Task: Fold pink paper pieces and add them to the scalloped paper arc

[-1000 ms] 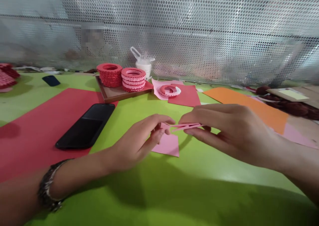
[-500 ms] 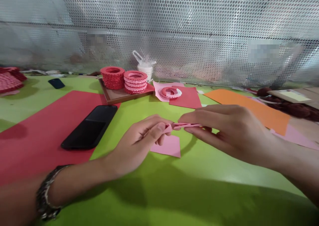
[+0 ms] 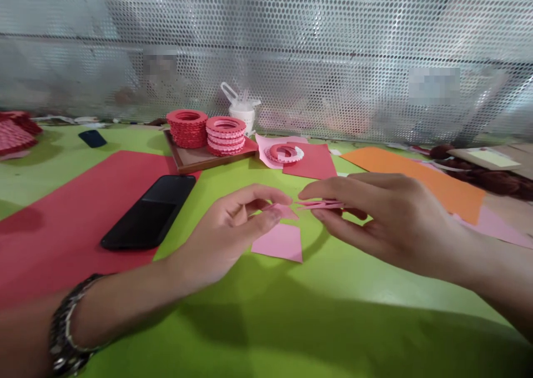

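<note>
We pinch a folded pink paper piece [image 3: 318, 204] flat in our right hand [image 3: 387, 222]; our left hand [image 3: 227, 233] pinches a smaller pink fold [image 3: 283, 210].

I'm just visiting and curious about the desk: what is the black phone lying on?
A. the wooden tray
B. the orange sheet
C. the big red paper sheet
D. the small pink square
C: the black phone lies flat on the big red paper sheet, with its far end reaching toward the green table, apart from the wooden tray behind it.
</note>
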Available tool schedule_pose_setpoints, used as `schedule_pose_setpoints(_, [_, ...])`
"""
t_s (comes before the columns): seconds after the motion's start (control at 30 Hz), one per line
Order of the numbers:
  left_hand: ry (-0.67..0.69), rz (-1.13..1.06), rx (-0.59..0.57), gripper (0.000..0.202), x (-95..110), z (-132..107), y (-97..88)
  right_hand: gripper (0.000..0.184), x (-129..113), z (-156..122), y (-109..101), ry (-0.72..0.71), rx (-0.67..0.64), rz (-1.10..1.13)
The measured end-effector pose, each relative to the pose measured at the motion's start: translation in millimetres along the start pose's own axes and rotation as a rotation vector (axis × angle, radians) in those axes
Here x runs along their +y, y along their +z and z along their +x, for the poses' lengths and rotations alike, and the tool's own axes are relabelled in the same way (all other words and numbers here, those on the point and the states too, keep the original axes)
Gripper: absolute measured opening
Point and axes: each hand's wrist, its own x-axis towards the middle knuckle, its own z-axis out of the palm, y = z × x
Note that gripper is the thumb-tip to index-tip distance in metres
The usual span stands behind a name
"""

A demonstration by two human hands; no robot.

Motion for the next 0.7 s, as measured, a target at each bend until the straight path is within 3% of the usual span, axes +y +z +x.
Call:
schedule_pose_setpoints(0.17, [0.050,-0.107,-0.015,0.013,0.5,-0.7,-0.6,0.019,-0.8,0.2,-0.5,-0.037,0.020,0.004])
schedule_pose_setpoints(0.7, [0.093,-0.123,-0.058,0.014,4.9,-3.3,-0.4,0.017,-7.7,-0.2,-4.2,-0.085,0.100,-0.130])
